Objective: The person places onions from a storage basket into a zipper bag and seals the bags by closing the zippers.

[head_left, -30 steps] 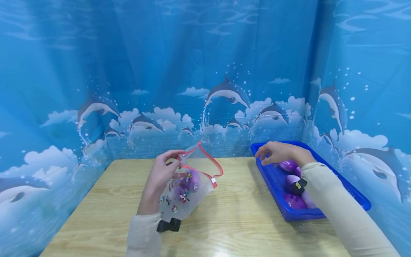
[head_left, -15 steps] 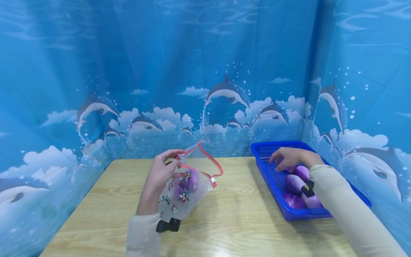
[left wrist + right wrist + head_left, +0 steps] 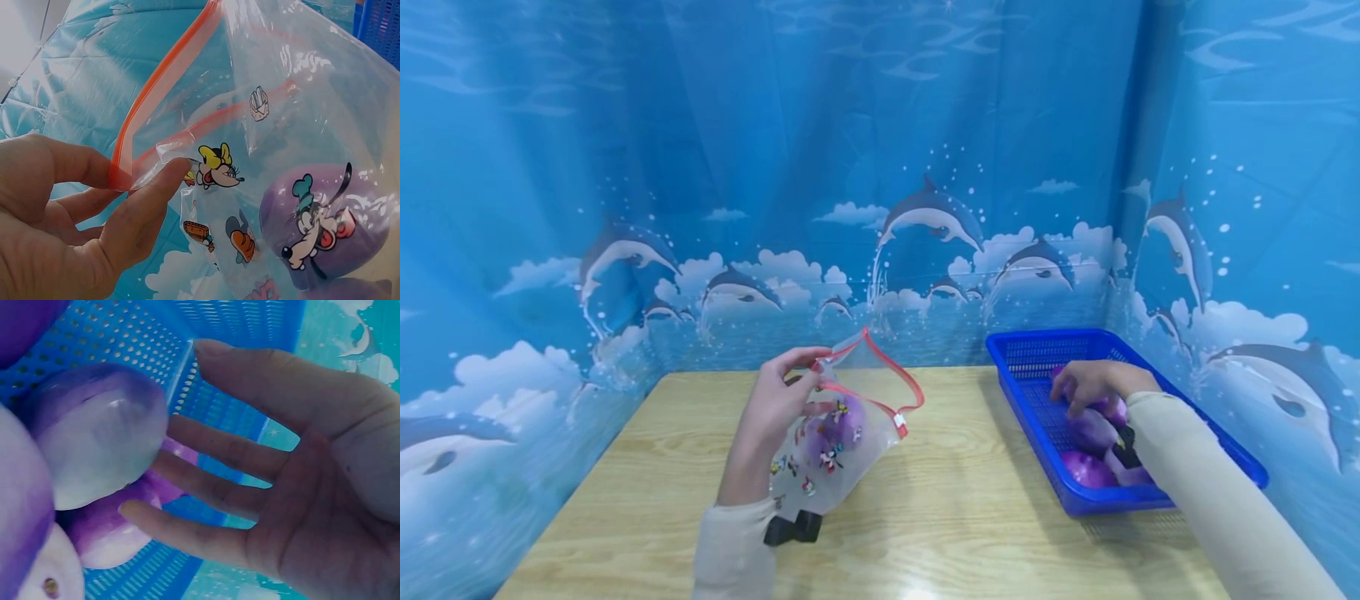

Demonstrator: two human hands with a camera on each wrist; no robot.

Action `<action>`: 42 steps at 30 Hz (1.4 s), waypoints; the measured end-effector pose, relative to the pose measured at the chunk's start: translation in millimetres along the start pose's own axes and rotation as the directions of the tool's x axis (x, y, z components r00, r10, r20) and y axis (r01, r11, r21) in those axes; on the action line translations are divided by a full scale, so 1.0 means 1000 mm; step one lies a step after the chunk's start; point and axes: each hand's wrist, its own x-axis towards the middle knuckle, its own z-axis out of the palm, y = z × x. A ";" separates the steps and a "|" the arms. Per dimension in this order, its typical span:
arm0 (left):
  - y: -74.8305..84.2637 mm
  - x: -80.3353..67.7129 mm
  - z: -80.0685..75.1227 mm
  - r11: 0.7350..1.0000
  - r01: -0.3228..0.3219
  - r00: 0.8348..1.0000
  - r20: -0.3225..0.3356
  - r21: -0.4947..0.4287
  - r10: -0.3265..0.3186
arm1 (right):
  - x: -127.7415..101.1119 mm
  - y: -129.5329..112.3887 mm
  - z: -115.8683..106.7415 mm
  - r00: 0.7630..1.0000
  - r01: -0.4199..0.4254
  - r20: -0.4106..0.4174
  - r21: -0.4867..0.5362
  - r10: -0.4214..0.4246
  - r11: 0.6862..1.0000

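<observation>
My left hand pinches the red-edged rim of a clear zip bag printed with cartoon figures. The bag's mouth gapes, and a red slider sits at its right corner. Through the plastic show rounded purple things. Over at the right, my right hand is inside a blue plastic basket, above several glossy, oval, purple-and-white things. In the right wrist view its fingers are spread, fingertips right at the side of one oval; the thumb stands apart from it.
A light wood-grain table carries the bag and basket, with bare tabletop between them. Blue curtains printed with dolphins hang behind and at both sides. The basket stands close to the right-hand curtain, its perforated walls raised around the oval things.
My right hand has moved from over the basket's far-left rim down and to the right, in among the purple-and-white ovals. My left hand and the bag have stayed nearly still.
</observation>
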 end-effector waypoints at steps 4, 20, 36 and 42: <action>0.001 -0.001 0.000 1.000 -0.002 1.000 0.002 -0.006 0.002 | -0.001 0.005 0.005 0.996 -0.084 -0.008 0.040 0.084 0.996; 0.000 -0.001 0.000 1.000 -0.002 1.000 0.008 -0.016 0.002 | -0.003 0.010 0.008 0.988 -0.154 -0.001 0.071 0.155 0.985; 0.001 -0.001 0.000 1.000 -0.011 1.000 0.010 -0.006 0.011 | -0.001 0.021 0.010 0.997 -0.059 0.067 0.230 0.044 0.972; 0.002 -0.001 0.000 1.000 -0.003 1.000 0.011 -0.012 0.003 | -0.001 0.024 0.013 0.996 -0.082 0.063 0.307 0.066 0.948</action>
